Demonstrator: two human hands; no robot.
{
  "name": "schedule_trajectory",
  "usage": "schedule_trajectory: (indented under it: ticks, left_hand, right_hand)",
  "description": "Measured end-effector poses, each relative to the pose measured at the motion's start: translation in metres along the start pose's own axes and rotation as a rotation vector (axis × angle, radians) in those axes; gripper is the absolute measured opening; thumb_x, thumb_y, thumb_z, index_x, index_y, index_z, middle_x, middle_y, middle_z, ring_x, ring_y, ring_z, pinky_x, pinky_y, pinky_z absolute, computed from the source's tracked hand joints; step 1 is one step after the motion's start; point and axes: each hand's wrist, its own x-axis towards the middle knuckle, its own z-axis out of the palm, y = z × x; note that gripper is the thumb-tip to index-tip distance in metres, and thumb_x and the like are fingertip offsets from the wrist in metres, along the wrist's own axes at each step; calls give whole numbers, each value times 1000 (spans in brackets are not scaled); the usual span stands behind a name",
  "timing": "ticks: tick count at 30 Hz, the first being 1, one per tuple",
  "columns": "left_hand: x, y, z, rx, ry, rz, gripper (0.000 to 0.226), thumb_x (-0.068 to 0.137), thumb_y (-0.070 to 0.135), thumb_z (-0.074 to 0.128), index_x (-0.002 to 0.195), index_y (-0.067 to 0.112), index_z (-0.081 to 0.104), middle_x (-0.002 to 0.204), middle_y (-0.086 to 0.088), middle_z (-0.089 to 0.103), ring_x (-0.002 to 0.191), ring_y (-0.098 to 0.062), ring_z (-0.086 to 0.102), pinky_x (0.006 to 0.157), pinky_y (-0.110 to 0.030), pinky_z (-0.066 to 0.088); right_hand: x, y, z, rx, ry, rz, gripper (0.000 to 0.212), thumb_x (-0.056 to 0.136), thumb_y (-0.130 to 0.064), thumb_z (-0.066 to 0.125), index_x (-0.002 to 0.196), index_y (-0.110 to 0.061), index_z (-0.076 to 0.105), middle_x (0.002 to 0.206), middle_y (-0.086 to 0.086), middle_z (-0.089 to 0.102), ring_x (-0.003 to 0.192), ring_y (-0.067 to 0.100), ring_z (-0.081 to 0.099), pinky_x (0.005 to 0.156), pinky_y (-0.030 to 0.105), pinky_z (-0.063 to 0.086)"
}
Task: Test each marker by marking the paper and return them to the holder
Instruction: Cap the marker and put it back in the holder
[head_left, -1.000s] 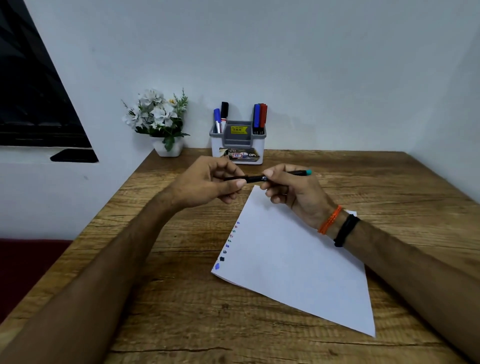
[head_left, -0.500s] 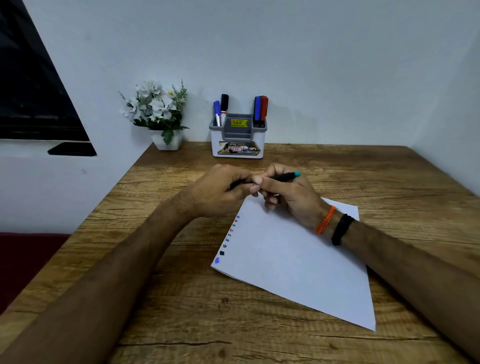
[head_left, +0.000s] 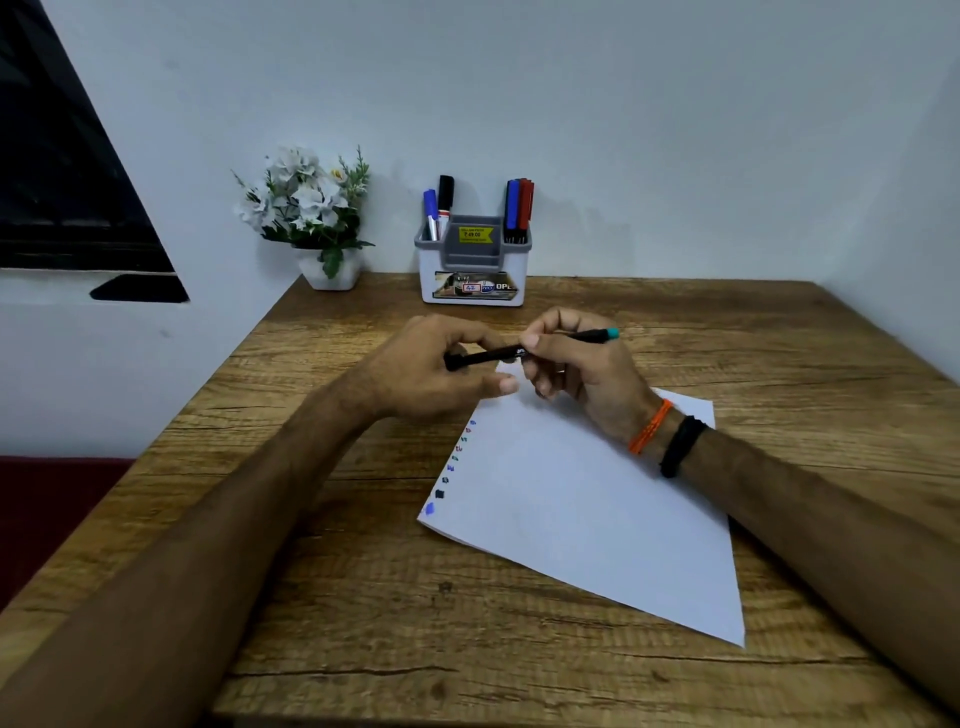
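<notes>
A thin black marker (head_left: 535, 348) with a teal end lies level between both hands, above the top corner of the white paper (head_left: 587, 509). My right hand (head_left: 587, 369) grips its barrel near the middle. My left hand (head_left: 431, 374) pinches the black cap end on the left. The paper lies skewed on the table and carries a row of small coloured test marks (head_left: 452, 467) along its left edge. The white and grey holder (head_left: 472, 270) stands at the back against the wall with several markers upright in it, blue and black on the left, blue and red on the right.
A white pot of white flowers (head_left: 311, 218) stands at the table's back left corner next to the holder. The wooden table (head_left: 415, 623) ends at a drop on the left. Walls close the back and the right.
Both hands dipped toward the paper with the marker, then came back up a little. The left hand's fingers have shifted along the cap end, showing more of the black barrel.
</notes>
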Motion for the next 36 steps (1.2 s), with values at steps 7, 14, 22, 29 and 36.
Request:
schedule_trajectory:
  ticks: [7,14,22,29,36]
  left_hand:
    - [1,-16,-4,161,1,-256,43,76,51,72,110,25,65,77,18,52,72,0,50,57,-23,34]
    - [0,-18,-2,147,-9,-285,41,74,51,74,106,26,68,72,21,47,66,0,48,56,-23,34]
    - [1,-23,-1,133,-30,-287,37,74,40,78,105,25,66,63,9,58,58,-5,53,63,-24,44]
    - [3,-28,0,117,-40,-309,42,67,48,81,102,30,64,63,6,60,59,-7,54,61,-25,41]
    - [3,-27,-1,98,-60,-316,46,67,47,80,105,27,63,64,3,61,58,-8,53,61,-24,38]
  right_hand:
    - [-2,-3,-4,3,-33,37,21,86,-19,60,89,-2,71,76,17,72,50,16,59,46,22,45]
    - [-4,-1,6,-144,-79,75,10,82,-8,65,87,0,68,61,8,64,45,15,58,42,22,45]
    - [-4,-2,10,-282,-198,159,14,90,8,56,94,5,70,66,8,67,52,18,64,49,26,54]
    - [-4,1,12,-370,-188,150,15,89,7,61,84,-2,72,62,5,69,51,15,66,48,23,53]
    - [-4,3,12,-424,-182,130,13,89,4,63,86,-2,74,61,4,69,51,14,66,47,21,51]
